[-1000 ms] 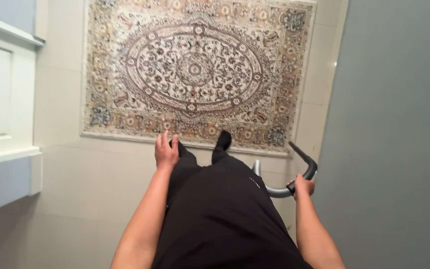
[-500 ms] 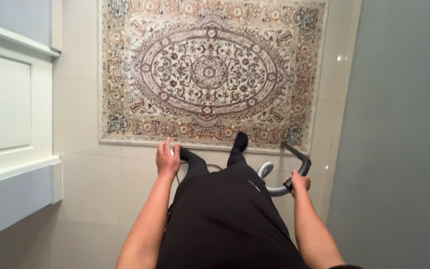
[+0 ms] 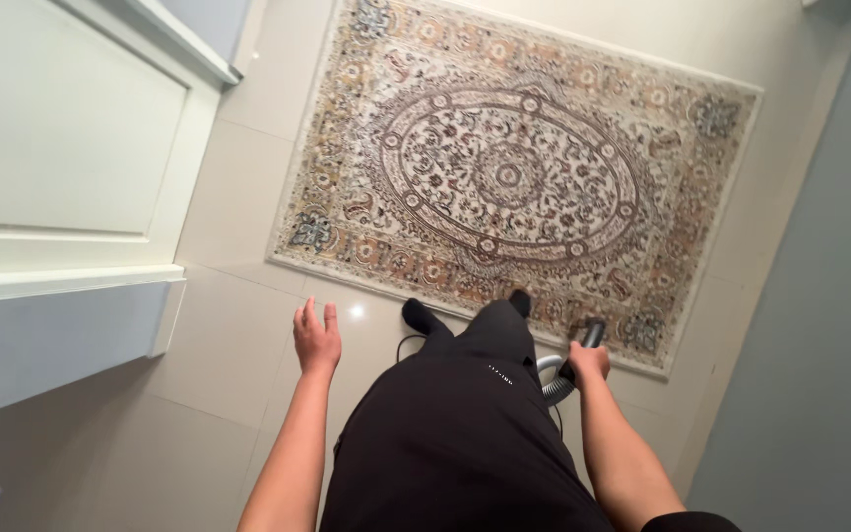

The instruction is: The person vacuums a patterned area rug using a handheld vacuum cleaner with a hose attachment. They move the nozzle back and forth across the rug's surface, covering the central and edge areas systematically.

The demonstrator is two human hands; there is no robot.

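Observation:
My right hand (image 3: 588, 362) grips the black handle of a vacuum hose (image 3: 583, 345), whose grey ribbed tube (image 3: 550, 379) curls back beside my right leg. The handle's tip lies over the near edge of a patterned oval-medallion rug (image 3: 514, 177). My left hand (image 3: 315, 338) hangs free over the pale floor tiles with its fingers apart, holding nothing. My black-clad legs and dark socks (image 3: 421, 317) stand at the rug's near edge.
A white panelled door (image 3: 61, 148) stands at the left, with a blue-grey wall below it. A grey wall (image 3: 819, 345) runs along the right. Cream floor tiles (image 3: 229, 335) surround the rug. A thin dark cord (image 3: 401, 345) trails by my left foot.
The view has swung left and tilted, so the rug now sits at an angle. My right hand has brought the hose handle closer in. My left hand has shifted slightly left, away from my leg.

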